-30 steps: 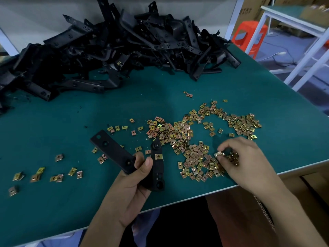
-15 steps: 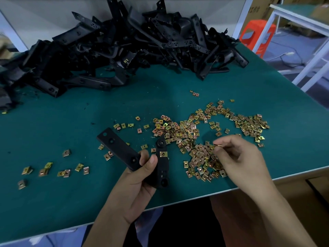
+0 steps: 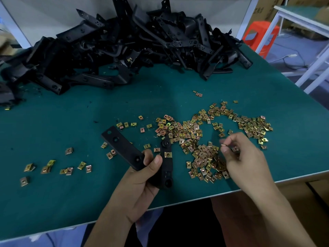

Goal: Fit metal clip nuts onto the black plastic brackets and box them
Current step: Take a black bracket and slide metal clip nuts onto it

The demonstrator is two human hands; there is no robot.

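My left hand grips a black V-shaped plastic bracket at its bend, just above the green table. One gold clip nut sits fitted on the bracket's right arm. My right hand pinches a single clip nut between thumb and forefinger, raised over the loose gold clip nuts spread across the table. Another nut seems tucked under its curled fingers.
A big heap of black brackets fills the back of the table. A few stray nuts lie at the left. The table's front edge runs just below my hands. An orange stool and a white frame stand at the right.
My right hand lifted from the nut pile with a nut pinched in its fingertips and drew up and left. My left hand keeps its hold on the bracket.
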